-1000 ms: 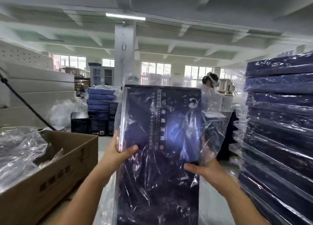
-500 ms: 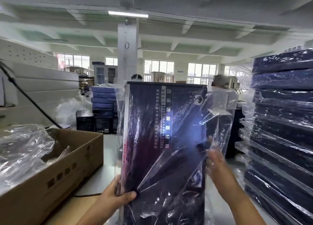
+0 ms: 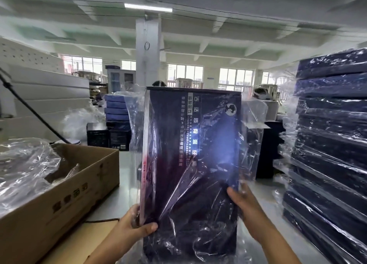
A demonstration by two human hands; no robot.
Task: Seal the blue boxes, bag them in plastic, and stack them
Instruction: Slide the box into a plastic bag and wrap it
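One tall stack of bagged boxes (image 3: 327, 144) is rising to the right of the blue box (image 3: 190, 154). Its layers are blurring together under the film, so I cannot give an exact count. One open cardboard carton (image 3: 59, 194) is sitting to the left of the blue box on the bench (image 3: 123, 184), with crumpled clear plastic spilling over its rim.

The blue box itself, a single one, is standing upright in mid-frame, its printed face turned toward the camera. One clear plastic bag (image 3: 252, 134) is wrapping it and billowing loose past both of its long edges. Far behind the blue box and to its left, a smaller stack (image 3: 116, 109) is showing at least four blue boxes.

Two hands are holding the blue box. The left hand (image 3: 131, 226) is gripping its lower left edge, thumb pressing film against the front, fingers curling behind. The right hand (image 3: 246, 206) is clasping its lower right edge, thumb on the front, fingers hidden behind.
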